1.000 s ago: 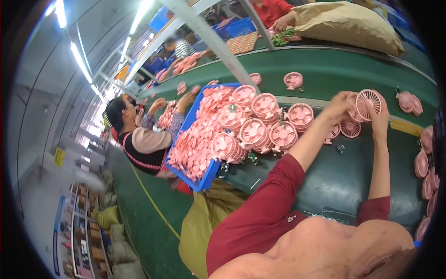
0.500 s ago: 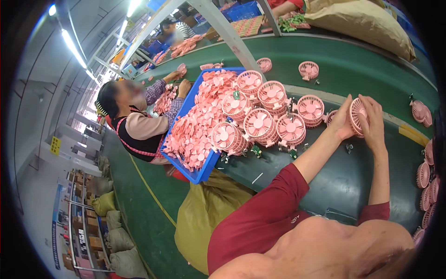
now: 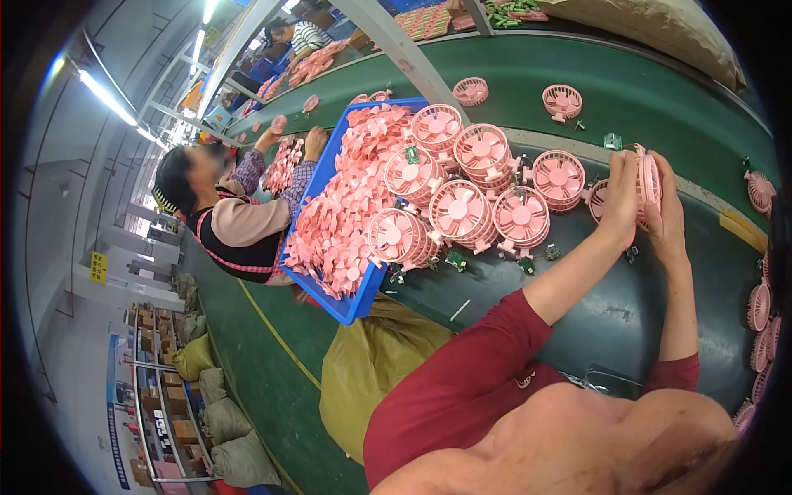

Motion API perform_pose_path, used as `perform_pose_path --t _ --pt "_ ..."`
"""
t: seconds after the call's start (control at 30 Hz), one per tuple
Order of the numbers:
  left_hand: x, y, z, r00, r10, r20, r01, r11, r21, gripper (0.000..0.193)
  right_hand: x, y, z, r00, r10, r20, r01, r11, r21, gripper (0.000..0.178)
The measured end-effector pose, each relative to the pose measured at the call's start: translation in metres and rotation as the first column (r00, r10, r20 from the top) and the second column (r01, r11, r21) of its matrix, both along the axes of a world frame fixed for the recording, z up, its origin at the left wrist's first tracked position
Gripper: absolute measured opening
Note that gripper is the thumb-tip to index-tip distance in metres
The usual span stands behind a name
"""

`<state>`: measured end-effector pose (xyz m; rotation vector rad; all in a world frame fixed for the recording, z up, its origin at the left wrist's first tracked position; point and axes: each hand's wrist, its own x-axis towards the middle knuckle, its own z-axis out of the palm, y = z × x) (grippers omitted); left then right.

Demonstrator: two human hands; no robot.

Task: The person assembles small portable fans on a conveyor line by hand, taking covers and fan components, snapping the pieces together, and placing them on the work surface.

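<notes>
Between my palms stands a round pink fan housing [image 3: 648, 188], turned edge-on. My left hand [image 3: 622, 202] presses its left side, and my right hand [image 3: 667, 216] closes round the right side with fingers on the rim. A small green circuit board [image 3: 612, 141] shows just above my left fingertips; whether it is wired to this housing I cannot tell. To the left of my hands, pink fans with caged housings stand in stacks [image 3: 460, 212], with a single stack [image 3: 558, 180] nearest. Part of another fan [image 3: 599, 200] shows beside my left wrist.
A blue bin [image 3: 360, 307] heaped with pink fan blades [image 3: 346, 223] stands left of the stacks. Beyond runs a green conveyor [image 3: 511, 70] carrying loose fans [image 3: 562, 101]. Several housings [image 3: 759, 309] line the right edge. A co-worker [image 3: 239, 219] sits past the bin; a yellow-green sack [image 3: 363, 388] stands below.
The housing has turned from face partly visible to edge-on, with both hands now flatter against its sides. My view has shifted slightly. The co-worker's hand with a pink part has moved left.
</notes>
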<state>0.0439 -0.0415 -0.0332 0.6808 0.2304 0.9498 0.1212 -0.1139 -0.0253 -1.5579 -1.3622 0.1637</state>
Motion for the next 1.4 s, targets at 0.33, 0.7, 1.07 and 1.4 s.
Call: perform_pose_path --t 0.33,0.7,1.07,1.4 --pt "-0.004 -0.029 0.017 0.861 0.504 -0.070 -0.360 0.700 0.617 0.021 -0.010 0.005 0.003 0.902 0.213 -0.376 -0.149 0.970 0.192 0.077" --pt "-0.008 -0.033 0.021 0.864 0.499 -0.066 -0.326 0.655 0.681 0.021 -0.015 -0.006 0.021 0.868 0.278 -0.412 -0.180 0.948 0.261 0.065" --pt "-0.011 -0.025 0.027 0.929 0.352 -0.115 -0.214 0.764 0.609 0.025 -0.005 -0.010 0.014 0.960 0.129 -0.249 -0.065 0.966 0.249 0.066" --pt "-0.005 -0.031 0.022 0.884 0.453 -0.119 -0.293 0.734 0.612 0.027 -0.013 -0.013 0.018 0.964 0.116 -0.241 -0.063 0.974 0.216 0.055"
